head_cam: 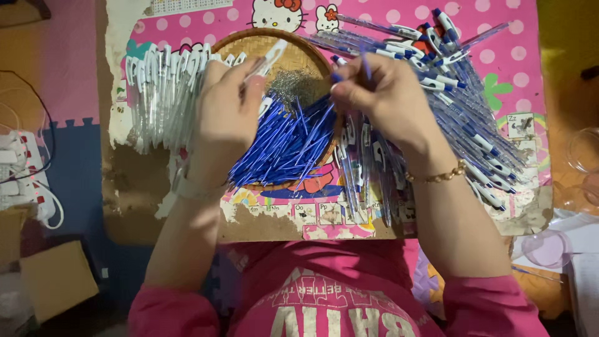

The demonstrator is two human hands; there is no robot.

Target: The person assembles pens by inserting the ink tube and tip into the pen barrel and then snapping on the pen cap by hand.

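Seen from above, a person in a pink top works over a small table (134, 187) whose pink, dotted cartoon covering is worn and peeling at the left. The left hand (226, 118) is closed around a clear pen barrel with a white clip (265, 62), pinching it between thumb and fingers so that it tilts up and to the right, above the basket. The right hand (380, 100), a gold bracelet (437, 176) on its wrist, pinches a thin blue refill (365, 62) between its fingertips, held nearly upright just beside the barrel's end; the two parts look close together but whether they touch cannot be told. Under both hands sits a round woven basket (262, 43) holding a heap of blue refills (284, 146) and a small pile of metal springs (296, 84) toward its far side. To the left of the basket lies a row of clear barrels with white clips (159, 93), packed side by side. To the right and near the front edge spreads a large pile of assembled pens with blue tips (462, 106). On the floor at far left are a white power strip (22, 168) and a cardboard box (56, 278).
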